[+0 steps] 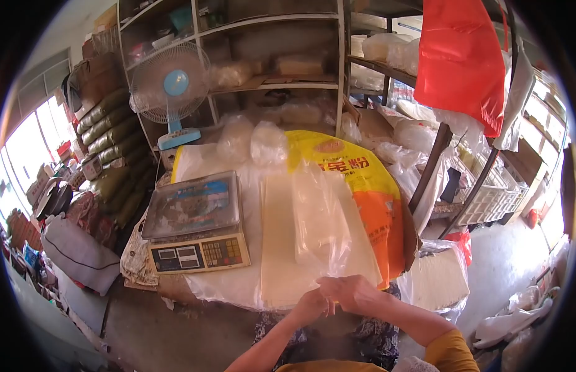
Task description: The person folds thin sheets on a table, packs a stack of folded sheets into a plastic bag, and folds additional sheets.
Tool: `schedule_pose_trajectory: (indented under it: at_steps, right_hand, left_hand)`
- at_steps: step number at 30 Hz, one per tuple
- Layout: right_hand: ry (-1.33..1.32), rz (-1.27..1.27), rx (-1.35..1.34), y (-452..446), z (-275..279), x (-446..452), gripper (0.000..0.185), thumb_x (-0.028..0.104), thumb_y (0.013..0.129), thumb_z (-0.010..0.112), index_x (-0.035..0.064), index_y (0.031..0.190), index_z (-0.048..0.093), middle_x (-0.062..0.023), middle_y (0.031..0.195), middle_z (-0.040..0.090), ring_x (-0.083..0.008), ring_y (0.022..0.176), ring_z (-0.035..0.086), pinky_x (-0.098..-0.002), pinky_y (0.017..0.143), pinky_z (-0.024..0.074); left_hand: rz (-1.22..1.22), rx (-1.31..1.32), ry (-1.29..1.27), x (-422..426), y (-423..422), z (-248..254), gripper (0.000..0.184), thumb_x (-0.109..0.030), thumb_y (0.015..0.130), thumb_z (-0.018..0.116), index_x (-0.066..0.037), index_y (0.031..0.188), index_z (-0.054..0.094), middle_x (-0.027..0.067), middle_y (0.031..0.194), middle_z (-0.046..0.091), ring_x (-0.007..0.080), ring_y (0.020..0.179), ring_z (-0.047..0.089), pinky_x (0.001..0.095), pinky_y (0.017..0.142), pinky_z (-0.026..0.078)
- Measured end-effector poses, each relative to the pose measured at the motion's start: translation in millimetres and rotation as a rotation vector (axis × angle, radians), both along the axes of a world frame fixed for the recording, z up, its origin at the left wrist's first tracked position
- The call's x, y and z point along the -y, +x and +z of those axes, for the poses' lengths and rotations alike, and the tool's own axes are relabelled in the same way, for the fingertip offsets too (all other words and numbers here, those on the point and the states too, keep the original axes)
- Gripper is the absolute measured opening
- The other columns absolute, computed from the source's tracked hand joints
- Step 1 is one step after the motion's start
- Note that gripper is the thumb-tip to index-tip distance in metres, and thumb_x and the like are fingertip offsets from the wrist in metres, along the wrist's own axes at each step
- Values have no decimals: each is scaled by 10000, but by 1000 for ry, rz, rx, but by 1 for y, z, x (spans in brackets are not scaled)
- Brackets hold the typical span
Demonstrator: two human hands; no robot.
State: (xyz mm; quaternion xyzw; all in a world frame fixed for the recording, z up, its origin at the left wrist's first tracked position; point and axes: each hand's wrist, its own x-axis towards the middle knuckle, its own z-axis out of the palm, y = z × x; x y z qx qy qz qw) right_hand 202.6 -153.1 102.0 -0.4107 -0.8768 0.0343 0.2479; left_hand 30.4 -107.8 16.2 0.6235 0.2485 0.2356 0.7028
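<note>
A clear plastic bag (pixel 322 214) with pale contents lies lengthwise on a stack of flat cream-coloured sheets (pixel 277 248). Its near end narrows to a twisted, gathered neck at the table's front edge. There my left hand (pixel 313 304) and my right hand (pixel 352 292) meet, fingers closed together on the gathered plastic. The right hand partly covers the left fingertips, so the exact grip is hidden. Left of the sheets stands a digital scale (pixel 195 217) with a steel pan. Under the sheets' right side spreads a yellow and orange printed sack (pixel 378 204).
Two filled clear bags (pixel 269 142) sit at the back of the table, near a blue desk fan (pixel 175 84). Shelves (pixel 269 84) rise behind. A red plastic bag (pixel 461 68) hangs at right, above a white crate (pixel 486 192). Stacked green sacks (pixel 111 139) stand left.
</note>
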Motion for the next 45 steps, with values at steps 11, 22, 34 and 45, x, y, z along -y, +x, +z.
schedule_pose_trajectory:
  at_steps: [11,22,34,45]
  right_hand:
    - [-116,-326,-150,3,-19,-16,209,293,903,570,100,962,627,-77,723,644,-315,667,631,-390,595,492]
    - [-298,-169,-58,6,-22,9,265,346,886,582,86,847,614,-114,635,609,-326,619,612,-388,579,504]
    - [-608,-497,-693,45,-37,21,254,163,949,504,-23,837,634,-85,734,649,-98,539,583,-252,537,484]
    - [10,-135,-242,-6,-27,-4,309,89,744,690,42,1022,565,-96,870,618,-317,826,588,-399,763,487]
  left_hand:
    - [539,-480,1031,14,3,5,139,-60,854,517,-25,893,646,56,782,640,105,658,602,281,584,488]
    - [335,-187,250,10,-8,15,153,-88,840,560,-31,944,658,91,777,669,178,702,634,294,648,496]
    - [634,-387,575,-27,-58,14,96,-114,841,597,-50,912,606,137,829,673,262,757,659,349,666,514]
    - [432,117,704,15,-18,79,179,0,786,627,-40,960,626,70,888,636,175,783,619,278,700,495]
